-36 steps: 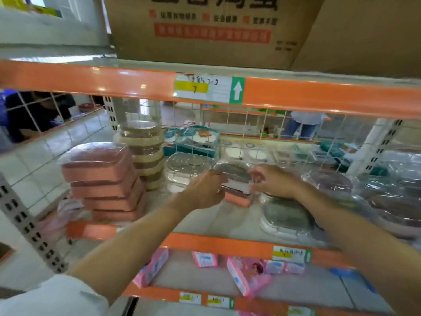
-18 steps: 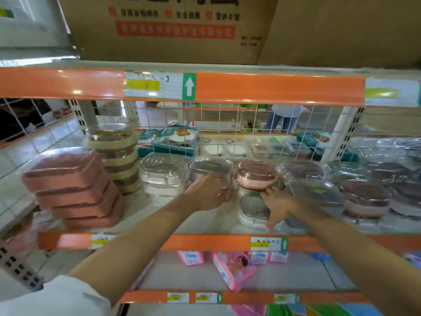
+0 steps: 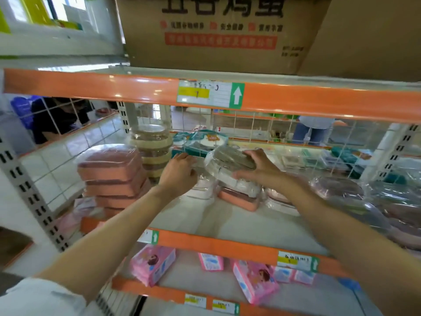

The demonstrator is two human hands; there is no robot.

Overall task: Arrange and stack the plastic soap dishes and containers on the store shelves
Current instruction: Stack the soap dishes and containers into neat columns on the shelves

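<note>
My right hand (image 3: 262, 166) grips a wrapped white soap dish with a grey lid (image 3: 230, 161), tilted above a short stack of a white dish on a pink dish (image 3: 239, 196) in the middle of the shelf. To the left of that stack, my left hand (image 3: 180, 172) rests with curled fingers against a clear wrapped container (image 3: 201, 188), mostly hidden behind the hand. At the left stands a tall stack of pink dishes (image 3: 111, 179). Behind it rises a stack of round beige containers (image 3: 152, 149).
More wrapped dishes (image 3: 341, 190) crowd the right side of the shelf (image 3: 227, 222). A wire grid (image 3: 262, 128) backs the shelf. An orange rail (image 3: 114, 87) and cardboard boxes (image 3: 216, 30) sit overhead. Pink packets (image 3: 155, 265) lie on the shelf below.
My right hand has lifted a grey-lidded white dish from the shelf front up over the middle stack. My left hand stays beside the stack. The camera view has shifted left.
</note>
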